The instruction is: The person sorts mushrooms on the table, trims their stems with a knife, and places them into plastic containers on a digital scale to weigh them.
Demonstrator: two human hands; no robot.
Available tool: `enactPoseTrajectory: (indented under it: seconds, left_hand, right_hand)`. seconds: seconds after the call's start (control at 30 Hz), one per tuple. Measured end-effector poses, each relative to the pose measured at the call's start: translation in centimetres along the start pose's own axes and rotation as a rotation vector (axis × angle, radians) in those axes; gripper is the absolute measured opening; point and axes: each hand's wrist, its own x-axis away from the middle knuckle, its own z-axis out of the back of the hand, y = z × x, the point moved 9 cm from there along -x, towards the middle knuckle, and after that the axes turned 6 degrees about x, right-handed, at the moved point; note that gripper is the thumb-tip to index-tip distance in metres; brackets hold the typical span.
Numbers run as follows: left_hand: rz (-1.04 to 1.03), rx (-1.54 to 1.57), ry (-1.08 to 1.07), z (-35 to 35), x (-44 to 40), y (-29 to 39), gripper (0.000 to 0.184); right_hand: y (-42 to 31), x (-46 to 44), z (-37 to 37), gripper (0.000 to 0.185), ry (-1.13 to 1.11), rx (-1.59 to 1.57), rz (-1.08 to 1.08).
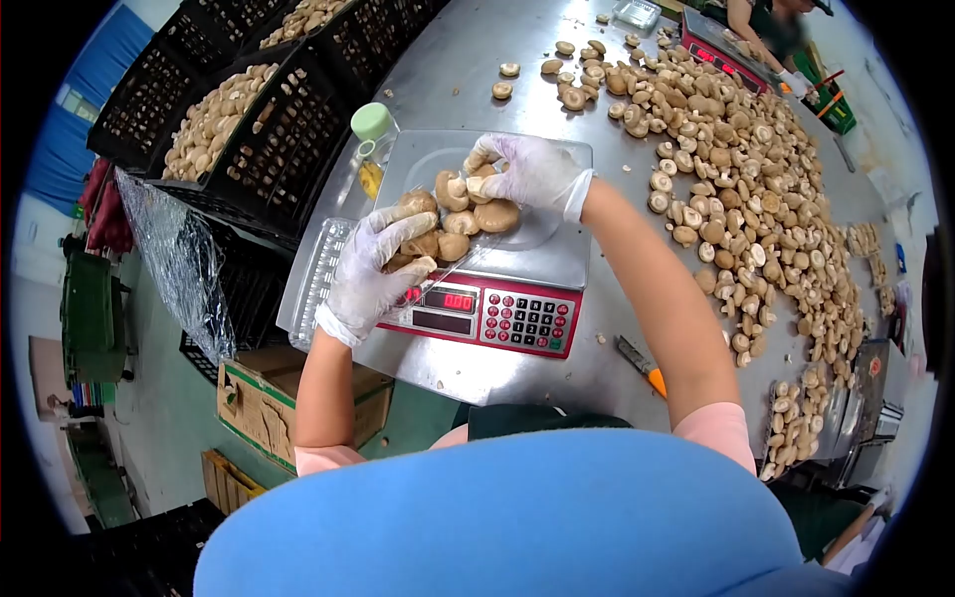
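Several brown shiitake mushrooms [458, 221] sit in a group, apparently in a clear plastic tray, on the steel pan of a red digital scale [527, 316]. My left hand [370, 264], in a whitish glove, curls around the group's left side, fingers and thumb against the mushrooms. In my gloved right hand [527, 174], a pale-stemmed mushroom [479, 187] is pinched between thumb and fingers at the group's upper right. The scale's red digits appear to read zero. Much of the tray is hidden under the mushrooms and my left hand.
Loose mushrooms [736, 169] spread across the steel table's right side. A knife with an orange handle [657, 382] lies near the front edge. Clear trays [318, 269] and a green-lidded bottle [372, 123] stand left. Black crates [269, 149] hold more mushrooms. Another person [761, 30] works at a second scale.
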Motion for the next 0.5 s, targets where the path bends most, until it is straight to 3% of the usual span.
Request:
enactPoseTrajectory:
  seconds: [0.1,0.17,0.23,0.33,0.43,0.5]
  left_hand:
    - [0.086,0.088,0.04,0.4,-0.1,-0.5,0.051]
    - [0.21,0.256,0.11,0.9,-0.2,-1.5,0.046]
    - [0.12,0.253,0.149,1.1,-1.1,-1.1,0.043]
    - [-0.137,0.112,0.284,1.4,-2.3,0.9,0.04]
    - [-0.045,-0.07,0.103,-1.4,-2.7,-0.2,0.032]
    - [-0.075,-0.112,0.142,-1.4,-2.6,1.0,0.03]
  right_hand:
    - [-1.4,1.5,1.9,0.031,-0.064,0.173,-0.146]
    - [0.2,1.1,1.3,0.035,-0.009,0.145,-0.059]
    - [0.2,1.1,1.2,0.037,0.038,0.207,0.034]
    - [-1.1,1.7,2.0,0.037,0.079,0.231,-0.026]
    - [0.4,0.9,2.2,0.039,0.175,0.103,-0.033]
    - [0.8,0.2,2.7,0.041,0.259,0.046,-0.049]
